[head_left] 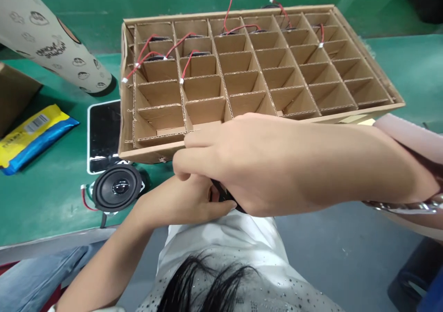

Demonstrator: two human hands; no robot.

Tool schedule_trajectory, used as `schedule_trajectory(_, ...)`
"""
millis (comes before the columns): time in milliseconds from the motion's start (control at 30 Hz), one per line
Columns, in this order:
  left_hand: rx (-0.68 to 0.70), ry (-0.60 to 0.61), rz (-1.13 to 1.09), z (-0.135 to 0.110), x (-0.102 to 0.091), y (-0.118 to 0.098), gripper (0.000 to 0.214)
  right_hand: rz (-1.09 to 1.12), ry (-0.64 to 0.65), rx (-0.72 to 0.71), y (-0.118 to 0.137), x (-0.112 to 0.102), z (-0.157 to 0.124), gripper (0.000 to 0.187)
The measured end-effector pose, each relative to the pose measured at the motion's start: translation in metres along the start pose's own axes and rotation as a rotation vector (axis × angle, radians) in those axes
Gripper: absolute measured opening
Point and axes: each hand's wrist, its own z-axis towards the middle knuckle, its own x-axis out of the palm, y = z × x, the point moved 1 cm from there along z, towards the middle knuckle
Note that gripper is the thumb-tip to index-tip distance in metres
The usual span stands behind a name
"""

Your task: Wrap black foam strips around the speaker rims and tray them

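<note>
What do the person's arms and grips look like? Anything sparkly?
The left grip and right grip are bare, without gloves. The right arm wears a shiny, silvery bracelet. A bit of pale sleeve shows on the left arm, by the picture's bottom edge.

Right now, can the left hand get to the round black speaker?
Probably yes: the speaker lies uncovered on the green table, near the wrist of the left hand, though that hand seems busy with a partly hidden dark thing.

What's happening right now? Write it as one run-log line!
left hand: at mostly hidden dark object | right hand: overlapping left hand | speaker: left of hands | divided cardboard box: beyond hands, red wires showing
</note>
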Motion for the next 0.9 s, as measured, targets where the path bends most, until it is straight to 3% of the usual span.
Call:
schedule_trajectory(133, 0.035, 0.296, 0.217, 0.001, -0.001, -0.007, 0.011, 0.032, -0.015, 0.026, -0.006, 0.001, 0.000, 0.003)
schedule_trajectory(267, 0.078, 0.360, 0.244, -0.002, -0.004, -0.006, 0.012, 0.016, 0.044, 0.015, -0.010, 0.003, 0.005, 0.003)
schedule_trajectory(400, -0.006, 0.390, 0.099, -0.009, 0.000, 0.000, 0.011, 0.028, 0.108, 0.037, -0.011, 0.006, 0.009, 0.007)
schedule_trajectory(567, -0.047, 0.219, -0.155, -0.024, 0.015, 0.009, 0.010, 0.115, 0.090, 0.036, -0.012, 0.012, 0.008, 0.014)
schedule_trajectory(767, -0.191, 0.043, -0.410, -0.038, 0.037, 0.013, 0.035, 0.150, 0.127, 0.082, -0.009, 0.014, 0.007, 0.022)
schedule_trajectory(900, -0.185, -0.082, -0.495, -0.045, 0.048, 0.016, 0.043, 0.155, 0.118, 0.075, -0.008, 0.020, 0.007, 0.030)
